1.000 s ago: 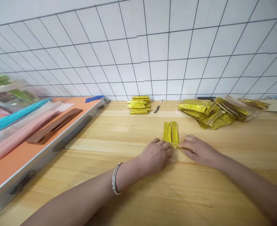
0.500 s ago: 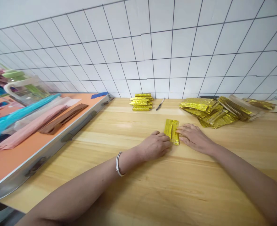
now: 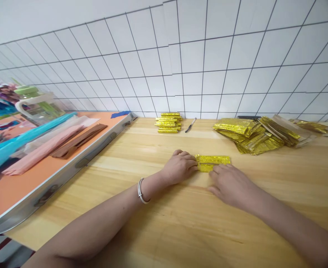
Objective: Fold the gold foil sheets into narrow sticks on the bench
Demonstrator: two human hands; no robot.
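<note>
A folded gold foil piece (image 3: pixel 212 162) lies crosswise on the wooden table (image 3: pixel 180 219), long side running left to right. My left hand (image 3: pixel 179 167), with a silver bangle on its wrist, has curled fingers pressed on the foil's left end. My right hand (image 3: pixel 231 184) rests palm down over the foil's near edge, fingers together on it. Farther back sits a neat stack of folded gold pieces (image 3: pixel 168 122). A loose heap of gold foil sheets (image 3: pixel 257 136) lies at the back right.
A pen (image 3: pixel 190 125) lies by the stack near the tiled wall. On the left stands an orange-topped metal-edged table (image 3: pixel 27 178) with pink, brown and blue paper strips (image 3: pixel 45 147) and a clear jug with a green lid (image 3: pixel 37 104).
The gold piece has been turned from pointing away from me to lying sideways. Both hands shifted with it, the right hand now nearer to me over its front edge.
</note>
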